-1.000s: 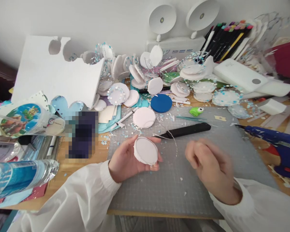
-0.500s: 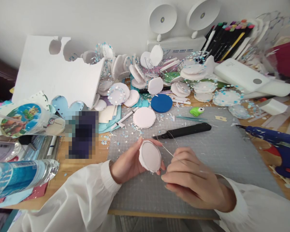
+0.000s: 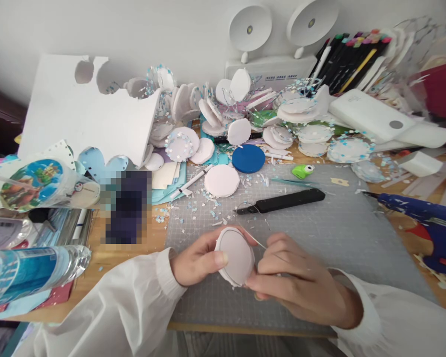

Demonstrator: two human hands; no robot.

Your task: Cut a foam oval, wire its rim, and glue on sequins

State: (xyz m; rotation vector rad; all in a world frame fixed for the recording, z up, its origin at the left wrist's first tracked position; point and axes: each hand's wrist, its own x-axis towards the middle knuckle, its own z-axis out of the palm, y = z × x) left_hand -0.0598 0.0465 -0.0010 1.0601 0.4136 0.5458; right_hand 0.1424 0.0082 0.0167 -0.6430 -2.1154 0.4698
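Observation:
A white foam disc is held in my left hand, low over the cutting mat. The left thumb lies on its face, and the other fingers are behind it, mostly hidden. Closed around a thin pale wire is my right hand. That wire runs from the disc's upper edge to the right fingers, whose tips meet the disc's lower right rim. Just beyond both hands rests a black craft knife, its blade pointing left. Another white disc lies farther back.
The grey cutting mat is strewn with paper scraps. A blue glue gun lies right; a water bottle and lidded cup stand left. Behind are a blue disc, a green punch and several piled foam discs.
The disc has moved toward me and slightly right, and my left thumb has come onto its face. My right fingertips have come against its lower right rim.

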